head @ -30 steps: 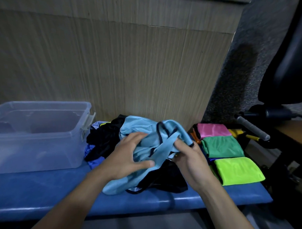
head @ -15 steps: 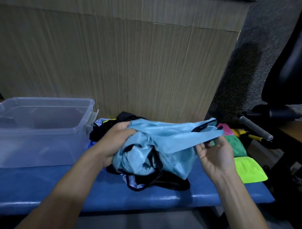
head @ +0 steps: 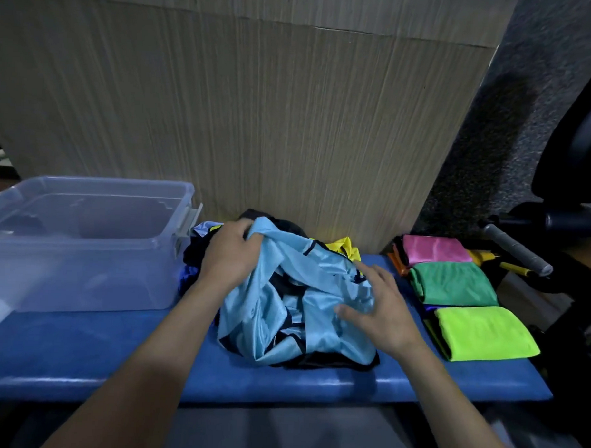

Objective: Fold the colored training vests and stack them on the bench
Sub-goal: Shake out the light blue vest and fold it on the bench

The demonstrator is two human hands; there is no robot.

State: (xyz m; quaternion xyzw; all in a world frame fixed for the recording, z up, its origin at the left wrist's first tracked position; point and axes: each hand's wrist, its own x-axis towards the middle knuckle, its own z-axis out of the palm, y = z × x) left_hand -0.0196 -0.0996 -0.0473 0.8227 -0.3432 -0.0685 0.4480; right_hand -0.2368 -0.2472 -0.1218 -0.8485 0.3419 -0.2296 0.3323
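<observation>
A crumpled light blue vest with black trim (head: 277, 310) lies on a heap of unfolded vests in the middle of the blue bench (head: 115, 361). My left hand (head: 231, 255) grips the vest's upper left part. My right hand (head: 381, 310) rests on its right side with fingers spread. Dark and yellow (head: 347, 247) vests show behind the heap. On the right end of the bench lie folded vests: pink (head: 434, 250), green (head: 453, 283) and lime (head: 484, 332), with an orange edge (head: 396, 264) beside the pink one.
A clear plastic bin (head: 85, 246) stands on the bench's left part. A wooden panel wall rises right behind the bench. A dark chair and a grey-gripped handle (head: 517, 250) stand off the right end.
The light blue vest has come down from being stretched between both hands onto the heap. My right hand let go of the strap and now lies flat on the fabric.
</observation>
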